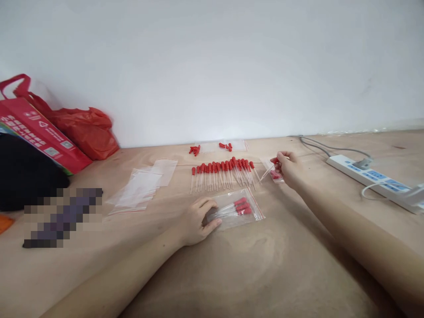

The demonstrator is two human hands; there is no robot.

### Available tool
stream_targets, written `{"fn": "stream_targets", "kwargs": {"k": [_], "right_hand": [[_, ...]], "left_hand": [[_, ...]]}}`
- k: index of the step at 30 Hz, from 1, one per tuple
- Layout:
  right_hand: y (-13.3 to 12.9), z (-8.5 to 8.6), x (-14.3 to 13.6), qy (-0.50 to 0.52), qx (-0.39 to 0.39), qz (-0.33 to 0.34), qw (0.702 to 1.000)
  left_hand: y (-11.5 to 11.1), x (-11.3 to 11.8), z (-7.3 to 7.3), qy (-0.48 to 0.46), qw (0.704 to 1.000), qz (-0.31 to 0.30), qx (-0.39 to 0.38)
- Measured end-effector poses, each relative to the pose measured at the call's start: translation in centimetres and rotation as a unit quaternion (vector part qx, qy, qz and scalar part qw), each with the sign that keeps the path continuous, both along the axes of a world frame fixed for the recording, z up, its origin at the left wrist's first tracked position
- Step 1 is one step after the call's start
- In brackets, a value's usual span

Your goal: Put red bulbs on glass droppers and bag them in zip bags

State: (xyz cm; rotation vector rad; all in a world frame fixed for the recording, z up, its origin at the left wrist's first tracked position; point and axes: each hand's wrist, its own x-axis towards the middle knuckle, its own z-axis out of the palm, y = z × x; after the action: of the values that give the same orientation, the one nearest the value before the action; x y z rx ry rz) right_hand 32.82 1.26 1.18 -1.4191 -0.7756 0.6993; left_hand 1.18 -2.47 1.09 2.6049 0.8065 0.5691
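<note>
Two-handed handling of droppers at a tabletop (265,278). By the fingers of the right hand (289,168), a dropper (267,172) is pinched at its red bulb, the clear tube slanting down and leftward from the grip. The thumb and fingers of the left hand (198,221) are curved about the tube end of a zip bag (254,211); whether the film is gripped or merely pressed cannot be told. Within that bag, bagged droppers (243,206) lie with their bulbs pointing away from the left fingers. Between and beyond the two sets of fingers, a row of droppers (223,170) is ranged, its right end just beside the held tip. A small packet (277,176) of red pieces lies just beneath the right fingers, and flat bags (135,187) are spread leftward and beyond the left fingers. Several faults may be anticipated: the neighbouring droppers could be knocked askew if the held tip were swept sideways; the dropper could swing or slip, being held by its soft bulb alone; and the bag could be dragged or creased were the left fingers shifted.
</note>
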Motion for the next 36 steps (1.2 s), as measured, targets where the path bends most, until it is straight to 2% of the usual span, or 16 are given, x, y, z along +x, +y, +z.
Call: {"fn": "stream_targets", "kwargs": {"k": [3,6,12,16,25,28,32,34,36], "right_hand": [[-2.6,-1.3,-1.2,0.053,0.057,-0.009,0.997],[-4.2,-2.1,-2.9,0.072,0.072,0.002,0.995],[-5.3,-1.9,-6.1,0.117,0.06,0.07,0.989],[-6.1,-1.7,-7.5,0.105,0.044,0.137,0.984],[-6.9,-1.4,-8.3,-0.007,-0.057,0.243,0.968],[-6.8,-1.8,-8.2,-0.086,-0.07,0.271,0.956],[-6.3,-1.9,-7.2,-0.207,-0.066,0.313,0.925],[-5.4,-1.4,-6.1,-0.269,-0.074,0.293,0.914],[-3.9,-0.7,-4.8,-0.335,-0.096,0.222,0.911]], "left_hand": [[0.0,0.1,0.1,0.0,1.0,-0.003,-0.004],[-0.1,0.1,0.2,0.004,1.0,-0.005,-0.005],[-0.1,0.0,0.2,0.012,1.0,0.005,-0.008],[0.0,-0.1,0.0,0.011,1.0,0.006,0.002],[0.1,0.0,0.0,0.014,1.0,0.006,0.001],[0.1,0.0,0.0,0.012,1.0,0.004,0.0],[0.1,0.0,-0.1,0.002,1.0,-0.002,0.01],[0.1,-0.1,-0.3,-0.001,1.0,-0.006,0.017],[0.2,-0.1,-0.4,0.0,1.0,-0.016,0.023]]}}
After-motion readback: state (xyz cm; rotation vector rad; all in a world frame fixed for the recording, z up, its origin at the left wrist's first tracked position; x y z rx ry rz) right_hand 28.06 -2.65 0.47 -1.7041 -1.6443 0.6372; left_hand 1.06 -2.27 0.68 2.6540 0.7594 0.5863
